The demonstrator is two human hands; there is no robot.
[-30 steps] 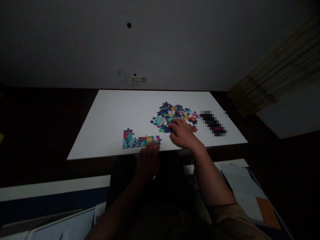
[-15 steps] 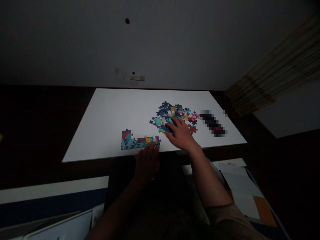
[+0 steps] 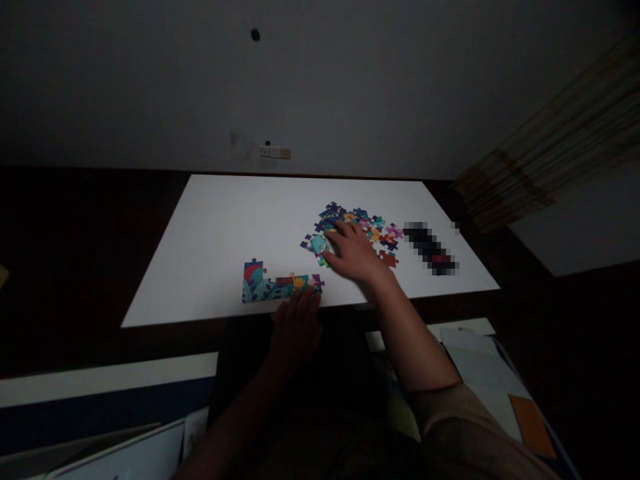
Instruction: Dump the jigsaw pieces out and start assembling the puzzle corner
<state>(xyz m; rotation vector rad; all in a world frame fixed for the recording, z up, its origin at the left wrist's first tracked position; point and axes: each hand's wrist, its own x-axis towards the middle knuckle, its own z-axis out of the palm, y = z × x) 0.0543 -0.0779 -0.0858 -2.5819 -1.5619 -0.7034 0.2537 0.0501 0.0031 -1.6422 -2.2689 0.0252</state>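
My right hand (image 3: 354,253) lies over the front left part of a pile of loose jigsaw puzzle pieces (image 3: 345,215), its fingers spread and touching them. Part of the pile is hidden beneath it. My left hand (image 3: 299,320) rests at the near edge of the table, fingers stretched out, with the tips on the right end of a joined strip of puzzle (image 3: 280,287). That strip is L-shaped, rising at its left end, and shows blue-green leaves, a red patch and a yellow shape. A teal piece (image 3: 319,245) sits just left of my right fingers.
Both the pile and the strip lie on a white table (image 3: 200,227). A dark pixelated object (image 3: 430,249) is to the right of the pile. Behind the table stands a wall with sockets (image 3: 275,153); a curtain (image 3: 510,180) hangs at right. Papers (image 3: 480,363) lie at lower right.
My right hand has shifted slightly left and away from me over the pile, covering different pieces. My left hand stays on the strip. The view has tilted a little.
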